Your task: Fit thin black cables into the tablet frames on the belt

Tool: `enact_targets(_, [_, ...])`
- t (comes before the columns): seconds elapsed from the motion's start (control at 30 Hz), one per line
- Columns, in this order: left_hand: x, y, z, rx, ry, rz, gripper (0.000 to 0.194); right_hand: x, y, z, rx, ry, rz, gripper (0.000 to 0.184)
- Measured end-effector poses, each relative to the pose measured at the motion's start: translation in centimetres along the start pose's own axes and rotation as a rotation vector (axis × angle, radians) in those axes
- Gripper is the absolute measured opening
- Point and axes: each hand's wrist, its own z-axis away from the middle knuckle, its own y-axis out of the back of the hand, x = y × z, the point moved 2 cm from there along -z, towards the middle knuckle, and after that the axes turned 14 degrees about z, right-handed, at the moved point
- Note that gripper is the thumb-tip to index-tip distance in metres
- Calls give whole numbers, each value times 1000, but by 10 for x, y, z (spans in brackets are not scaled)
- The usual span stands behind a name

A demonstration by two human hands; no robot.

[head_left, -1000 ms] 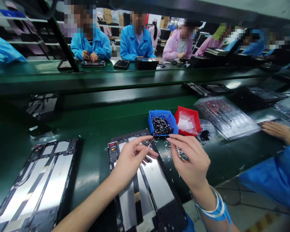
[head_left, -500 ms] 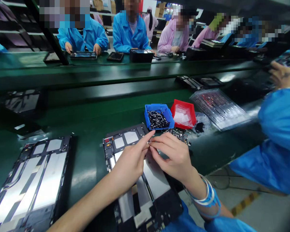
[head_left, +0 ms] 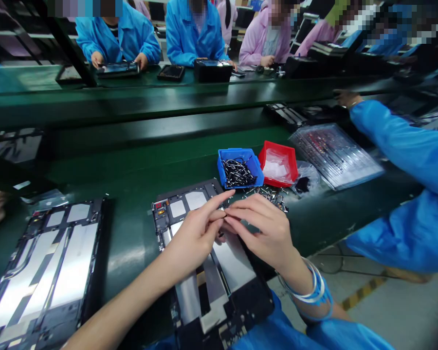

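Cables (head_left: 237,172), apparently, in blue bin (head_left: 256,170) beyond right hand (head_left: 264,231); plastic (head_left: 276,168) in red bin (head_left: 291,156).

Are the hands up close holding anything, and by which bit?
Can't tell: the left hand and right hand pinch close together over the open device; anything between them is hidden or too small.

The near counter (head_left: 160,160), green and glossy, extends across the centre from 9 to 3 o'clock. A parallel far counter (head_left: 146,97) crosses 12 o'clock. A dark post (head_left: 67,46) slants at 10 o'clock. The grey floor (head_left: 397,308), at 4 o'clock, carries a yellow-and-black stripe (head_left: 365,291). Light reflects off the near counter at 8 o'clock.
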Motion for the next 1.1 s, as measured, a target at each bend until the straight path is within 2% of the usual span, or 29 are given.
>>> enact_targets(0.1, [2, 1, 2, -54, -51, -153, 52, 3, -1, 1, -32, -15, -71, 12])
enact_targets(0.23, [1, 1, 2, -136, 10, -128, 53, 7, 0, 5, -56, -14, -120, 15])
enact_targets(0.37, [0, 1, 1, -124, 21, -125, 54, 7, 0, 6, -60, -8, -115, 14])
enact_targets(0.57, [0, 0, 3, -145, -56, -280, 57, 6, -1, 5, -63, 9, -95, 17])
enact_targets(0.67, [-3, 1, 1, -113, -2, -115, 55, 15, 3, 13, -2, -75, -19, 17])
enact_targets(0.73, [-5, 2, -2, -64, 51, 97, 55, 26, 7, 23, 34, -224, 63, 19])
enact_targets(0.8, [-5, 2, -4, -65, 93, 303, 60, 36, 6, 33, 1, -350, 86, 19])
enact_targets(0.87, [-4, 2, -4, -145, 141, 469, 70, 40, 2, 37, -94, -394, -52, 15])
enact_targets(0.93, [0, 0, -2, -256, 203, 588, 78, 35, -3, 34, -169, -374, -329, 12])
enact_targets(1.03, [6, 0, 7, -363, 298, 680, 87, 21, -5, 18, -188, -277, -687, 16])
enact_targets(1.1, [8, 1, 16, -373, 352, 701, 92, 11, -2, 6, -211, -183, -790, 13])
